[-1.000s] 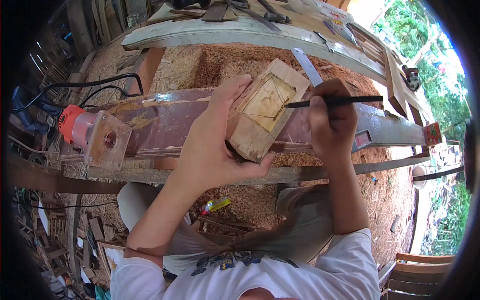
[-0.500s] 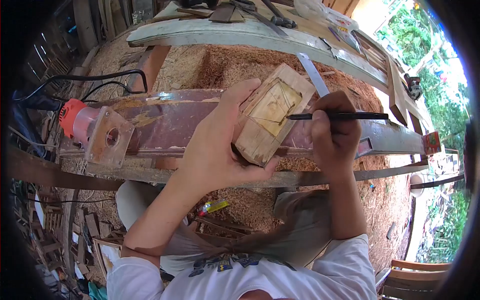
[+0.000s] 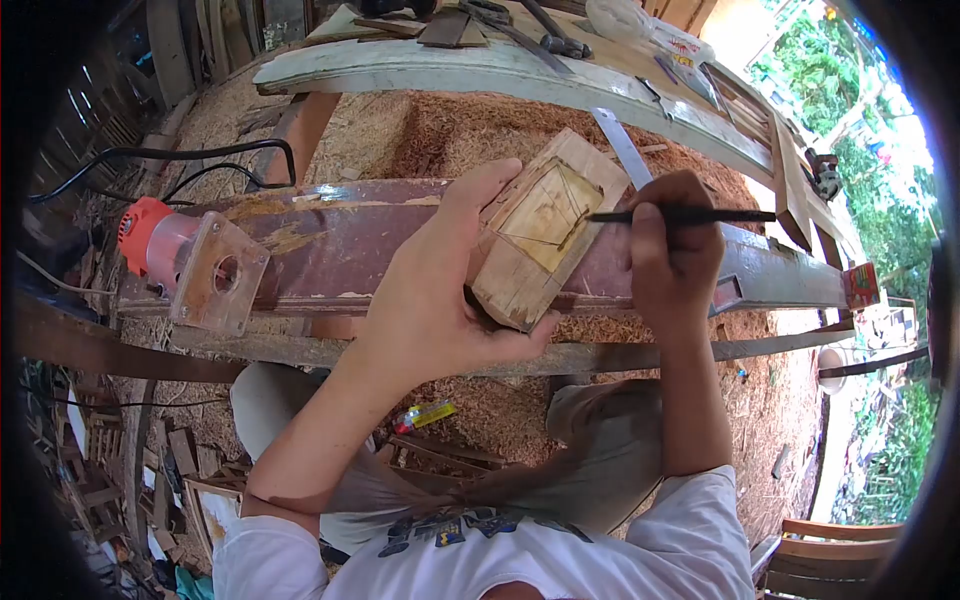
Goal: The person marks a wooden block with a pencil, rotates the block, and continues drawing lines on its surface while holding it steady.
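My left hand (image 3: 430, 270) is wrapped round a wooden block (image 3: 525, 285), holding it tilted above the brown plank. Pencil-like lines and a darker outline frame a paler rectangular area on the block's upper face. In my right hand (image 3: 675, 245) is a slim black pen (image 3: 740, 215), pinched between thumb and fingers and lying nearly level. Its tip points left, right at the right edge of the outlined area. The underside of the block is hidden by my left palm.
An orange trim router (image 3: 160, 240) with a clear base lies on the brown plank (image 3: 340, 240) at left. A metal ruler (image 3: 622, 148) lies behind the block. Across the back, a white-edged bench (image 3: 400, 70) carries a hammer (image 3: 565, 45) and wood strips. Sawdust covers the ground; a yellow-labelled tool (image 3: 430, 413) lies below.
My right hand has moved slightly up, carrying the pen tip a little higher along the right edge of the outline. The left hand and block have stayed almost still.
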Demonstrator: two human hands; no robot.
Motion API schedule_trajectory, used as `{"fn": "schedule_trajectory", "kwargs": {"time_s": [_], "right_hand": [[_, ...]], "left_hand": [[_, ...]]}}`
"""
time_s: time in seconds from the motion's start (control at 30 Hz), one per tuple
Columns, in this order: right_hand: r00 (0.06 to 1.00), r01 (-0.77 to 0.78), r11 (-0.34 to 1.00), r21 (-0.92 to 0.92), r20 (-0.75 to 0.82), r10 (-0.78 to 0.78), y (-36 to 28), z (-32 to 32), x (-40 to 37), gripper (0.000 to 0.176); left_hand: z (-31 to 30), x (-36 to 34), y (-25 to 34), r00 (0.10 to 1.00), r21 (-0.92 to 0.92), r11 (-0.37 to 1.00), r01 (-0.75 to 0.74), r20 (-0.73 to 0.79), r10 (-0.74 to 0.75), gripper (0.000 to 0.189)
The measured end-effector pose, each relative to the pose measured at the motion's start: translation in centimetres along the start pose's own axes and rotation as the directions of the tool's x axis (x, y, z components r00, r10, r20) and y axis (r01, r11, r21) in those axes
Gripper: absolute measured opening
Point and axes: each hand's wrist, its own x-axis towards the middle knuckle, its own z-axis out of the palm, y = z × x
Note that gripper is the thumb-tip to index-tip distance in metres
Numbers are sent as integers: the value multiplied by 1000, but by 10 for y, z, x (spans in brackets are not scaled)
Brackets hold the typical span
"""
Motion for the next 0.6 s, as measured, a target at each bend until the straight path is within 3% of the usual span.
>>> {"fn": "schedule_trajectory", "kwargs": {"time_s": [0.07, 0.2, 0.3, 0.43, 0.5, 0.6], "right_hand": [[999, 49, 999, 20, 18, -49, -3, 4, -5, 6], [999, 42, 999, 11, -24, -41, -4, 4, 0, 7], [1000, 22, 999, 24, -5, -21, -1, 2, 0, 6], [996, 74, 997, 22, 38, -75, -1, 3, -4, 6], [999, 44, 999, 8, -15, -43, 1, 2, -1, 6], [999, 38, 999, 16, -11, -38, 3, 1, -1, 6]], "left_hand": [[2, -1, -2, 999, -125, 991, 50, -13, -52, 107], [1, 0, 0, 997, -142, 987, 72, 2, -73, 106], [-1, 1, 3, 999, -20, 998, 52, 12, -51, 105], [1, 1, 1, 996, -123, 988, 88, 0, -89, 104], [2, 0, 0, 996, -156, 983, 92, 0, -93, 104], [1, -1, -1, 1000, -26, 1000, 15, 1, -15, 106]]}}
